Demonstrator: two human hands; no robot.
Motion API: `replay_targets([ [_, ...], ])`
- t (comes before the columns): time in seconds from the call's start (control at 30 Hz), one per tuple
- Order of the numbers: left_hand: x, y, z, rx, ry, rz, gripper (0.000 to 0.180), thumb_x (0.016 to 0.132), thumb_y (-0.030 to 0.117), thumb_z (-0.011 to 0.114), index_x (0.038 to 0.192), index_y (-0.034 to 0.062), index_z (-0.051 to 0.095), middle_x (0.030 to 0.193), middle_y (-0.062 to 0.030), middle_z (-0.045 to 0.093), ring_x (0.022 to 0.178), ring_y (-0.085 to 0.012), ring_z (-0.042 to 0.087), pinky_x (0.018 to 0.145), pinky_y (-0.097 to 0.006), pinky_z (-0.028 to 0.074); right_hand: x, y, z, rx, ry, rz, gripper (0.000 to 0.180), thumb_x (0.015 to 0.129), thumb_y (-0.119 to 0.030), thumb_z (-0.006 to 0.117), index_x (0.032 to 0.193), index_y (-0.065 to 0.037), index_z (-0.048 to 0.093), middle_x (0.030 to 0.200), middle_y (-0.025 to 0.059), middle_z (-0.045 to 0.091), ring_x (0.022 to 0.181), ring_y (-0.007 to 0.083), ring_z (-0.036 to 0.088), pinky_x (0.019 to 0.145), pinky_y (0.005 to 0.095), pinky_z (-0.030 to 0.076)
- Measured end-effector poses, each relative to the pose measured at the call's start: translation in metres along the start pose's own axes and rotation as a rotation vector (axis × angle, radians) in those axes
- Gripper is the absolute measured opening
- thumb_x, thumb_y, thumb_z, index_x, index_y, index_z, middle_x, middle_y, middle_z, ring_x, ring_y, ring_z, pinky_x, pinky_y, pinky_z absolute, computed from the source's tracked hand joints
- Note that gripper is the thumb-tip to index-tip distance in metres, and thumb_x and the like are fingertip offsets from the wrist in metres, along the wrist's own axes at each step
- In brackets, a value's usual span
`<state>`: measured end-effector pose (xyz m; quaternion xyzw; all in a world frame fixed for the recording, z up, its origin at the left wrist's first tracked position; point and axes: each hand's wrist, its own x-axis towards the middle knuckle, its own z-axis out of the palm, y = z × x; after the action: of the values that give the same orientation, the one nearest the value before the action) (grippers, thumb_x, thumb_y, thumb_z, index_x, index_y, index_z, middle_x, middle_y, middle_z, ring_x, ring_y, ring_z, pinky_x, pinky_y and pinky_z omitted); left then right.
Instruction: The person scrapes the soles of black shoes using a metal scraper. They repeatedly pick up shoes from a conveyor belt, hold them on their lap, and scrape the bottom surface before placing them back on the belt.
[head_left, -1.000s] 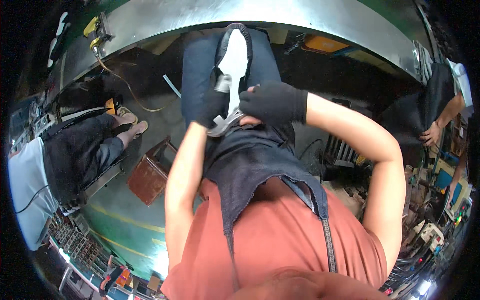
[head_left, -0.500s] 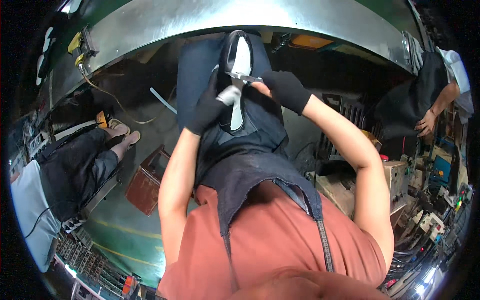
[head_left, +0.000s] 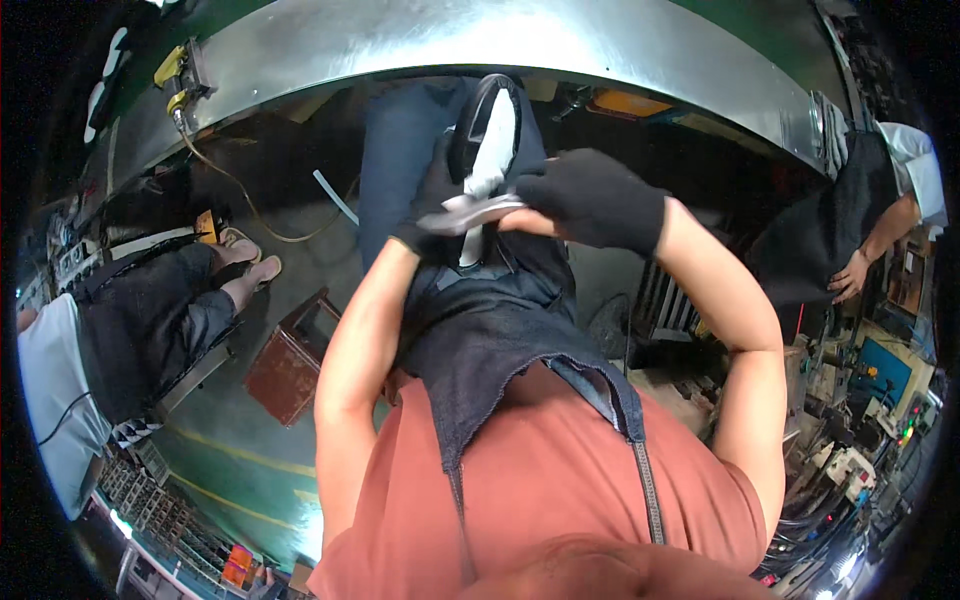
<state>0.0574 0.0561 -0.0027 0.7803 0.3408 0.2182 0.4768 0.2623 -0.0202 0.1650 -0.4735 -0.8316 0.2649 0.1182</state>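
Observation:
On my lap lies a black shoe [head_left: 508, 112] with its white underside [head_left: 495, 145] facing up and one end pointing away from me. My left hand [head_left: 432, 195], in a black glove, is closed along the shoe's left side, partly hidden by the tool. My right hand [head_left: 605, 205], also gloved in black with bare fingertips, grips a metal hand tool [head_left: 485, 212] that crosses over the shoe. Motion smears the tool, so its exact kind does not show. A small white patch [head_left: 484, 185] beside the left fingers is too blurred to make out.
A shiny metal bench [head_left: 400, 50] runs across in front of me, with a yellow tool [head_left: 172, 75] on a hose at its left. A brown stool [head_left: 285, 365] stands left. Co-workers sit at left [head_left: 150, 320] and right [head_left: 830, 220]; machinery [head_left: 860, 470] is lower right.
My right hand has drawn the tool nearer to me along the shoe, and the tool's end has swung left across my left hand. The view has shifted slightly.

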Motion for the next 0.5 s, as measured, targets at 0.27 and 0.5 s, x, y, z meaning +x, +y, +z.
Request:
replay_targets([
  [0.27, 0.012, 0.010, -0.004, -0.778, 0.112, -0.441, 0.052, 0.093, 0.038, 0.055, 0.125, -0.0024, 0.051, 0.120, -0.0165, 0.059, 0.108, -0.0258, 0.058, 0.093, -0.034, 0.043, -0.075, 0.045, 0.083, 0.545, 0.071, 0.776, 0.048, 0.098, -0.040, 0.045, 0.080, 0.000, 0.061, 0.061, 0.0077, 0.058, 0.055, 0.0149, 0.056, 0.057, 0.0298, 0.045],
  [0.5, 0.017, 0.022, 0.011, -0.298, 0.073, -0.183, 0.052, 0.086, 0.034, 0.065, 0.122, 0.0010, 0.047, 0.114, -0.0195, 0.060, 0.108, -0.0296, 0.058, 0.091, -0.037, 0.044, -0.030, 0.002, 0.032, 0.653, 0.277, 0.499, 0.038, 0.098, -0.031, 0.049, 0.080, 0.001, 0.059, 0.068, 0.0043, 0.058, 0.062, 0.0100, 0.055, 0.060, 0.0269, 0.045],
])
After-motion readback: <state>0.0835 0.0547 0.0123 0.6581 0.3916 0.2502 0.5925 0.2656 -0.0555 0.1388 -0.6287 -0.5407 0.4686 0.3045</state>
